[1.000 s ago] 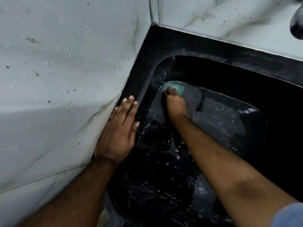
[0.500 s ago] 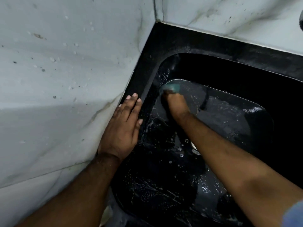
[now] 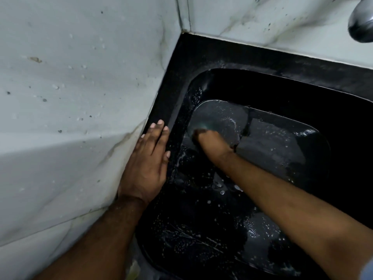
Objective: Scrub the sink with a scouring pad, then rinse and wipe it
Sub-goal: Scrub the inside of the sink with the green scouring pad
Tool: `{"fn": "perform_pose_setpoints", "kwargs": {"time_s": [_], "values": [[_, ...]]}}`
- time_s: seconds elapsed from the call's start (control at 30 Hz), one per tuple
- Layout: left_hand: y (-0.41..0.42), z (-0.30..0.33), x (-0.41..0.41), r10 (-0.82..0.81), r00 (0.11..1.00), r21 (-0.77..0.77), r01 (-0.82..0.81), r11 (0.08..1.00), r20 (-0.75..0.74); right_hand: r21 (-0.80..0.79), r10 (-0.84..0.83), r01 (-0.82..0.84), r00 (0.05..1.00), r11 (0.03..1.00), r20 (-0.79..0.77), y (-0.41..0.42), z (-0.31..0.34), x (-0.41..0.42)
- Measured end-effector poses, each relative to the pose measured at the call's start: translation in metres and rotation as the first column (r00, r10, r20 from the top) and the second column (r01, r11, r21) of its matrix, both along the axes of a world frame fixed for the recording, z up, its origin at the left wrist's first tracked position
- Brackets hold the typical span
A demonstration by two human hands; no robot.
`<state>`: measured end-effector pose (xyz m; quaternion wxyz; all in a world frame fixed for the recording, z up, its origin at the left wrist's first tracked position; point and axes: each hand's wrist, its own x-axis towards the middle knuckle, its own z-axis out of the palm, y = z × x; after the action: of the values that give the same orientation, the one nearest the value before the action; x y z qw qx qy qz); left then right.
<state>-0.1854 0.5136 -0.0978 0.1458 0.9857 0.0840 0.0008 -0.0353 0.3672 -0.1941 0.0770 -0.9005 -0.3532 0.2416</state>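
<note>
A black sink fills the right half of the view, its basin wet and flecked with suds. My right hand reaches down into the basin's far left corner and presses a teal scouring pad against the bottom; the pad is blurred and mostly hidden under my fingers. My left hand rests flat, fingers straight, on the sink's left rim right against the wall.
Marble-patterned white walls meet in a corner behind the sink and close it in on the left and back. A metal tap spout juts in at the top right. Water drops and foam streaks cover the basin floor.
My right hand has drawn the pad a little back toward me from the far corner of the basin floor. My left hand stays on the rim.
</note>
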Motion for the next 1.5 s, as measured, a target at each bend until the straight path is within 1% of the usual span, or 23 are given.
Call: {"fn": "perform_pose_setpoints", "kwargs": {"time_s": [0.03, 0.07, 0.2, 0.23, 0.27, 0.37, 0.4, 0.43, 0.47, 0.53, 0.6, 0.63, 0.67, 0.77, 0.83, 0.93, 1.0, 1.03, 1.13, 1.2, 1.27, 1.37, 1.5], "values": [[0.001, 0.000, 0.000, 0.002, 1.000, 0.002, -0.002, 1.000, 0.001, -0.025, 0.077, -0.076, 0.997, 0.997, 0.015, -0.008, 0.001, -0.013], [0.000, 0.000, 0.001, 0.000, 1.000, 0.005, 0.000, 1.000, 0.000, -0.044, 0.082, -0.081, 0.996, 0.996, 0.027, -0.022, 0.002, -0.017], [0.001, 0.000, 0.000, -0.008, 1.000, 0.002, 0.008, 1.000, -0.002, -0.056, -0.224, 0.236, 0.961, 0.970, 0.161, -0.066, -0.043, 0.025], [0.001, -0.001, 0.000, -0.011, 1.000, 0.004, 0.011, 1.000, -0.002, -0.030, -0.251, 0.259, 0.953, 0.965, 0.168, -0.065, -0.053, 0.028], [0.001, -0.001, 0.000, -0.010, 1.000, 0.008, 0.010, 1.000, -0.004, -0.009, -0.218, 0.222, 0.965, 0.975, 0.145, -0.059, -0.060, 0.022], [0.000, -0.001, 0.000, -0.006, 1.000, 0.000, 0.006, 1.000, -0.009, 0.080, 0.130, -0.129, 0.992, 0.988, -0.003, -0.065, -0.059, -0.027], [0.001, 0.000, 0.000, -0.005, 1.000, -0.006, 0.005, 1.000, -0.008, 0.144, 0.198, -0.193, 0.980, 0.971, -0.023, -0.079, -0.051, -0.040], [0.001, 0.000, 0.000, -0.006, 1.000, -0.008, 0.006, 1.000, -0.007, 0.202, 0.203, -0.197, 0.979, 0.959, -0.012, -0.096, -0.041, -0.045], [0.001, 0.000, -0.001, -0.002, 1.000, -0.006, 0.002, 1.000, -0.006, 0.213, 0.154, -0.155, 0.988, 0.965, 0.023, -0.109, -0.038, -0.043], [0.000, 0.000, -0.001, -0.004, 1.000, 0.005, 0.004, 1.000, -0.001, 0.181, -0.027, 0.015, 0.998, 0.983, 0.063, -0.115, -0.044, -0.020], [0.000, 0.001, 0.000, -0.009, 1.000, 0.001, 0.009, 1.000, 0.002, 0.164, -0.232, 0.217, 0.969, 0.962, 0.083, -0.088, -0.049, 0.016], [0.000, 0.001, 0.000, -0.011, 1.000, -0.004, 0.011, 1.000, 0.005, 0.184, -0.307, 0.287, 0.948, 0.940, 0.086, -0.069, -0.049, 0.030], [0.000, 0.001, 0.000, -0.013, 1.000, -0.006, 0.013, 1.000, 0.004, 0.193, -0.322, 0.301, 0.943, 0.934, 0.085, -0.048, -0.053, 0.038], [0.000, 0.000, 0.001, -0.013, 1.000, 0.001, 0.013, 1.000, 0.006, 0.212, -0.215, 0.207, 0.977, 0.955, 0.014, -0.001, -0.060, 0.032], [0.000, 0.000, 0.000, -0.016, 1.000, 0.000, 0.016, 1.000, 0.007, 0.205, -0.070, 0.070, 0.998, 0.976, -0.006, 0.003, -0.064, 0.000], [0.000, 0.000, 0.002, -0.020, 1.000, -0.002, 0.021, 1.000, 0.023, 0.216, 0.167, -0.152, 0.984, 0.965, -0.056, -0.034, -0.053, -0.054], [0.000, 0.001, 0.001, -0.027, 0.999, -0.001, 0.027, 1.000, 0.029, 0.212, 0.232, -0.219, 0.972, 0.952, -0.036, -0.073, -0.047, -0.065], [0.001, 0.001, 0.001, -0.027, 0.999, 0.001, 0.027, 1.000, 0.031, 0.211, 0.178, -0.171, 0.984, 0.962, -0.015, -0.085, -0.045, -0.057], [0.001, 0.001, 0.001, -0.026, 0.999, 0.003, 0.026, 1.000, 0.027, 0.201, -0.154, 0.135, 0.984, 0.970, 0.085, -0.080, -0.044, 0.004], [0.001, 0.001, 0.001, -0.018, 0.999, 0.007, 0.018, 1.000, 0.028, 0.221, -0.253, 0.231, 0.964, 0.947, 0.079, -0.048, -0.040, 0.040], [0.001, 0.001, 0.000, -0.019, 0.999, 0.008, 0.019, 1.000, 0.028, 0.246, -0.235, 0.215, 0.970, 0.945, 0.057, -0.012, -0.038, 0.052], [0.001, 0.000, 0.001, -0.018, 1.000, 0.009, 0.018, 1.000, 0.015, 0.232, -0.160, 0.155, 0.987, 0.960, 0.002, 0.013, -0.044, 0.022], [0.001, 0.002, 0.002, -0.016, 0.999, 0.007, 0.016, 1.000, 0.028, 0.245, 0.058, -0.069, 0.997, 0.967, 0.049, -0.026, -0.048, -0.066]]}}
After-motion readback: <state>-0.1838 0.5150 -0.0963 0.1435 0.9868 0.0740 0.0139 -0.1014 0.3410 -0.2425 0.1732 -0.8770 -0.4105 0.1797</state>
